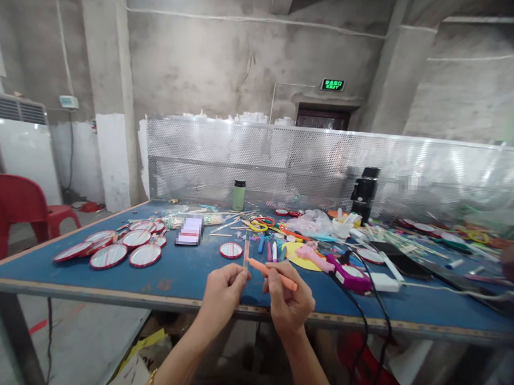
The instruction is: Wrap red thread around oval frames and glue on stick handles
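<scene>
My left hand [222, 288] pinches the lower end of a thin, flat stick [247, 251], which stands up between thumb and fingers and looks orange along part of its length. In my right hand [293, 296] is an orange marker pen [277, 273], gripped like a pencil, its tip pointing left at the stick. Whether the tip touches the stick, I cannot tell. Just beyond my hands lies a round white disc with a red rim [231, 249]. Several coloured markers [272, 251] lie to its right on the blue table [178, 272].
More red-rimmed discs [136, 238] are grouped at the left, near a phone [189, 231]. A green bottle [239, 195] and a black flask [364, 194] stand at the back. To the right are a purple device [348, 275] with cables and a dark tablet [401, 260].
</scene>
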Available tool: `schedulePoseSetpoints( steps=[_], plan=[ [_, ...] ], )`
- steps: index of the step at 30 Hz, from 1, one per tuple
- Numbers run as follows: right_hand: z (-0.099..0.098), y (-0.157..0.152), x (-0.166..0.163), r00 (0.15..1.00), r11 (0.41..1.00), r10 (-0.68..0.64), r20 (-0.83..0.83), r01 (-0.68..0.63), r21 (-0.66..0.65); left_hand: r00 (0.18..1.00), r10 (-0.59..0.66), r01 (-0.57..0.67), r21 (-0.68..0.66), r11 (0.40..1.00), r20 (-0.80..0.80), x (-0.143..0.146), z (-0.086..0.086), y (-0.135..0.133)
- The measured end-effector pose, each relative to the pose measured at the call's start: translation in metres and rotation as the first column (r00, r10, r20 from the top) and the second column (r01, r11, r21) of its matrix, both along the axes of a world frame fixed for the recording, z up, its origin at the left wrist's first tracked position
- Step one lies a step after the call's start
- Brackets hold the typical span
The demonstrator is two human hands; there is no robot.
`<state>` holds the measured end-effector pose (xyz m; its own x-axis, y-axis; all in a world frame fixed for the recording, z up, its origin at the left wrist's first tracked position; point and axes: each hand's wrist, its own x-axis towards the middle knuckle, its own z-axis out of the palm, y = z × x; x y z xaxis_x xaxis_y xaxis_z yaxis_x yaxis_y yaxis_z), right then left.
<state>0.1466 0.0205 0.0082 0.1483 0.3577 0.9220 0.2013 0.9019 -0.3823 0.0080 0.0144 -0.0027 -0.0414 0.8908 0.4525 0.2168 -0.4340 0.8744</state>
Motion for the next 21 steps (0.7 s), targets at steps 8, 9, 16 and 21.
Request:
schedulePoseSetpoints(
  steps=[8,9,16,21],
  plan=[
    [-0.0041,0.0020,0.0001,0.996,0.999,-0.049,-0.073,0.049,-0.012,1.000,-0.006,0.006,0.011,1.000,0.026,0.0006,0.0029,-0.0021],
    [-0.0041,0.0017,0.0001,0.996,0.999,-0.045,-0.078,0.044,-0.014,1.000,-0.007,0.006,0.012,1.000,0.025,0.0005,0.0029,-0.0019],
    [0.0011,-0.0005,-0.0010,0.999,0.999,-0.033,0.008,0.033,-0.006,1.000,0.014,-0.014,0.009,1.000,-0.007,-0.0002,0.0011,-0.0006],
    [-0.0013,0.0003,-0.0006,0.997,0.998,-0.068,-0.048,0.068,-0.009,1.000,0.016,-0.016,0.011,1.000,0.001,-0.0005,0.0019,-0.0009]
  ],
)
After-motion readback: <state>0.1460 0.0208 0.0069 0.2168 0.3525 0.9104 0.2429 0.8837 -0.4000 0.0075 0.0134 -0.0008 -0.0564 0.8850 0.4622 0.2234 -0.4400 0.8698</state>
